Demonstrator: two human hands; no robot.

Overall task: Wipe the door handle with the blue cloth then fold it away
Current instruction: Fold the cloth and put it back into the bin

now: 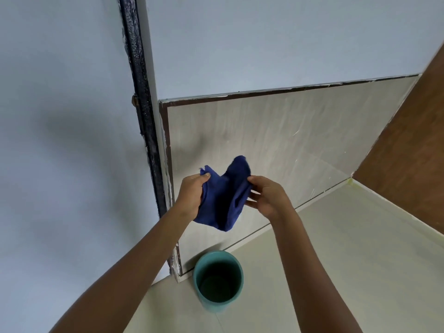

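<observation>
From the head view we've got the blue cloth (224,198) up in the air between both hands, bunched and drooping in the middle. Our left hand (191,193) is gripping its left edge, thumb pinched over the top corner. Our right hand (266,197) pinches the right edge with the fingertips. Straight below on the tiled floor (336,260) sits a teal bucket (218,281), just beside the foot of the dark door frame (144,111).

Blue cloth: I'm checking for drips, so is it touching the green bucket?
Apart. The head view shows the blue cloth held by both hands, bare floor visible above the green bucket.
</observation>
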